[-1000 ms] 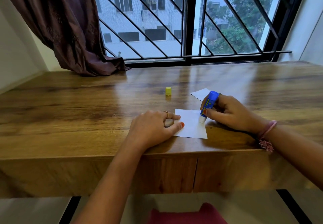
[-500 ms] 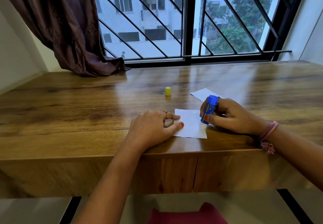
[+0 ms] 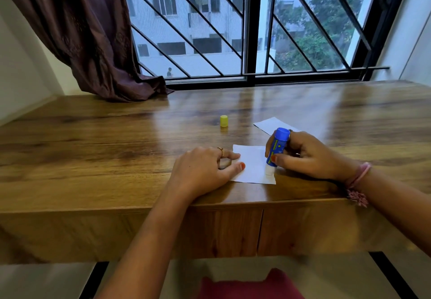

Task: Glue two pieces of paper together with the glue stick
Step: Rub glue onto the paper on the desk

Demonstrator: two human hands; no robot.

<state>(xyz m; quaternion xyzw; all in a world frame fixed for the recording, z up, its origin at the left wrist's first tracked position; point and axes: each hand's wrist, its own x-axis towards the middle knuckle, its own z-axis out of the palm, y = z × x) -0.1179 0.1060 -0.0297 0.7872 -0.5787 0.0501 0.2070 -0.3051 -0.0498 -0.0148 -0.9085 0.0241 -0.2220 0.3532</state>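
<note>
A white square of paper (image 3: 253, 163) lies near the front edge of the wooden table (image 3: 116, 154). My left hand (image 3: 205, 170) rests flat on the table, its fingertips pinning the paper's left edge. My right hand (image 3: 305, 156) grips a blue glue stick (image 3: 276, 147), held tilted with its white tip pressed on the paper's near right corner. A second white paper (image 3: 271, 124) lies flat farther back, partly hidden behind the glue stick and my right hand. The glue stick's yellow cap (image 3: 224, 120) stands upright on the table, behind and left of the papers.
A brown curtain (image 3: 93, 42) drapes onto the table's back left corner. A barred window (image 3: 245, 30) runs along the table's far edge. The table's front edge (image 3: 210, 205) lies just below my hands.
My right hand has drawn the glue stick down the paper's right side toward its near right corner. My left hand and the paper have stayed put.
</note>
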